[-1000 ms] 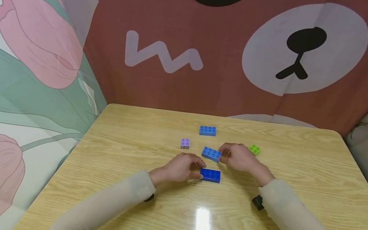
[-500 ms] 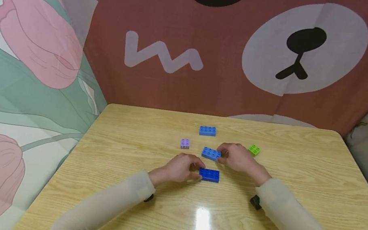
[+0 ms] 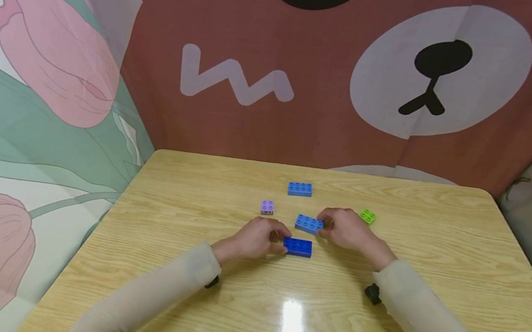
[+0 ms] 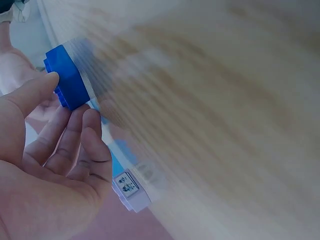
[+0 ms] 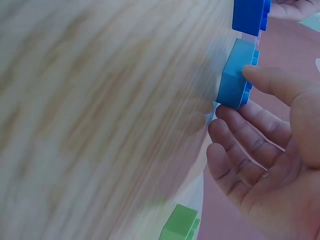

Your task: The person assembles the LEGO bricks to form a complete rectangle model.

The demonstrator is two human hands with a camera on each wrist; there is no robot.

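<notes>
My left hand (image 3: 257, 239) pinches the left end of a dark blue toy brick (image 3: 298, 248), which lies studs up on the table. In the left wrist view the thumb is on one side of this dark blue brick (image 4: 67, 77) and fingers on the other. Just beyond it, my right hand (image 3: 347, 228) grips the right end of a lighter blue brick (image 3: 308, 224). In the right wrist view, the thumb presses the near side of the lighter blue brick (image 5: 237, 72), with fingertips at its far side. The two bricks are apart, both eight-stud size.
Another blue brick (image 3: 300, 189) lies farther back on the wooden table (image 3: 210, 180). A small purple brick (image 3: 267, 208) sits beyond my left hand, and a small green brick (image 3: 367, 216) behind my right hand. A printed cloth (image 3: 230, 124) hangs along the table's back edge.
The dark blue brick has slid a little left and away from me with my left hand. The lighter blue brick has shifted slightly right with my right hand.
</notes>
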